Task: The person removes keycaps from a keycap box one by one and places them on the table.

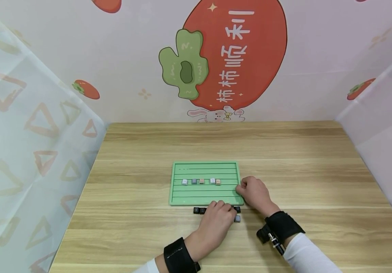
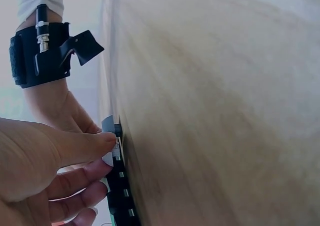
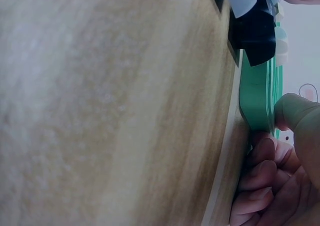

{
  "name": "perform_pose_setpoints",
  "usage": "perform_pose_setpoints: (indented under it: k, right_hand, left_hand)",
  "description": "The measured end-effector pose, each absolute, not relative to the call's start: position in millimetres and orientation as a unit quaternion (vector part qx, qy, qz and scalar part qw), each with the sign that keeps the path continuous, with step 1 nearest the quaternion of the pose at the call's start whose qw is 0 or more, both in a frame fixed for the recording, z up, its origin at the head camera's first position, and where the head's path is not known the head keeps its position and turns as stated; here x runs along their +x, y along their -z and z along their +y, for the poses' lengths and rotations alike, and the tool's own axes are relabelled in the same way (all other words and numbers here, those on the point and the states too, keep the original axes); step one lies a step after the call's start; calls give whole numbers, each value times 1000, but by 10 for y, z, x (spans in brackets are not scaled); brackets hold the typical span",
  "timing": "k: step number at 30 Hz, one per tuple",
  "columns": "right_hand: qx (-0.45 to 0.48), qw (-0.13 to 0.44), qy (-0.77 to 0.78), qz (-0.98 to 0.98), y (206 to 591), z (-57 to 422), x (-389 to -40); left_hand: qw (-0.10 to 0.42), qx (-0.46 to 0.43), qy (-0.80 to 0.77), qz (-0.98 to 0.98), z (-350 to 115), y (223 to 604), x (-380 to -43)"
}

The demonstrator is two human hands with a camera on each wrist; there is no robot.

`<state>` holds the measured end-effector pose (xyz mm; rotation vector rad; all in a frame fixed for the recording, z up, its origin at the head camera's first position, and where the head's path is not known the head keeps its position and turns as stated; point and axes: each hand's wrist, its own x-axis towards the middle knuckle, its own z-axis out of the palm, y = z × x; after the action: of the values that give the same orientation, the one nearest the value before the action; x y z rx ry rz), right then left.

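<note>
Left hand [image 1: 215, 222] pinches keycap [image 2: 116, 150] (likely light, stiff; hold by sides); right hand [image 1: 256, 194] grips board [image 1: 199, 193] at 4 o'clock.

Bright, diffuse light; head view mostly crisp.
In the head view, soft shadow on tabletop [image 1: 134, 170], below right of green board [image 1: 189, 193]. Wrist views: hazy, cool-toned, wood grain blurred; right wrist view, pale glare left of green board.

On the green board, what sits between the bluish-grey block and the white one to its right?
A pinkish-beige block, then a bare stretch of board, in the head view.
</note>
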<state>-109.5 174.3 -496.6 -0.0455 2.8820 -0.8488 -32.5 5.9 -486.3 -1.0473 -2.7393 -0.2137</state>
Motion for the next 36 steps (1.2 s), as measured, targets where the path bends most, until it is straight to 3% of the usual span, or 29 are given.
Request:
perform_pose_setpoints:
  k: [36]
  right_hand:
    - [-14,69,293,954,4984,1753,-1086]
  left_hand:
    - [120,-365,39,-923,80,4876,-310]
